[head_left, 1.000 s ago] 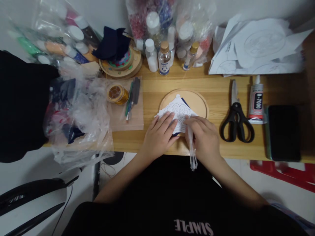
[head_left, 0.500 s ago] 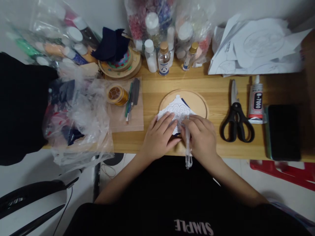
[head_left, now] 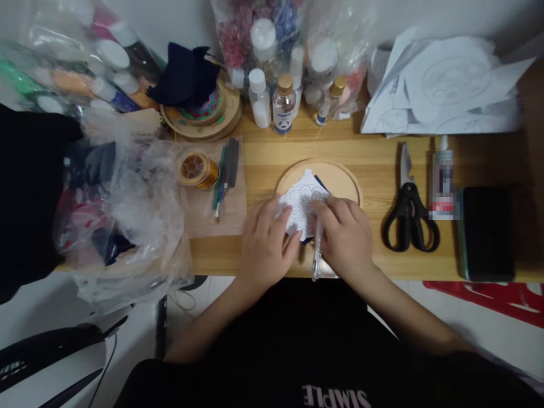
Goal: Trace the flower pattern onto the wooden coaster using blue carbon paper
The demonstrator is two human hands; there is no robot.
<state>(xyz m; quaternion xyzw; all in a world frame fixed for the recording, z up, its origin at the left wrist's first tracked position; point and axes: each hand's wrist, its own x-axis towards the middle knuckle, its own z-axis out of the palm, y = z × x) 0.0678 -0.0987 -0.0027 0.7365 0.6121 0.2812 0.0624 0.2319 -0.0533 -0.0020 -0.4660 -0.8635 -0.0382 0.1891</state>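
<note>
Head view: right grip (head_left: pixel 346 233) palm-down around pen (head_left: pixel 317 252)

Under the right hand (head_left: pixel 345 231), the white paper (head_left: pixel 300 199) carries a dark-lined flower pattern; the pen (head_left: pixel 317 252) in that hand is clear; the scissors (head_left: pixel 408 194) to that hand's right are black-handled.
</note>
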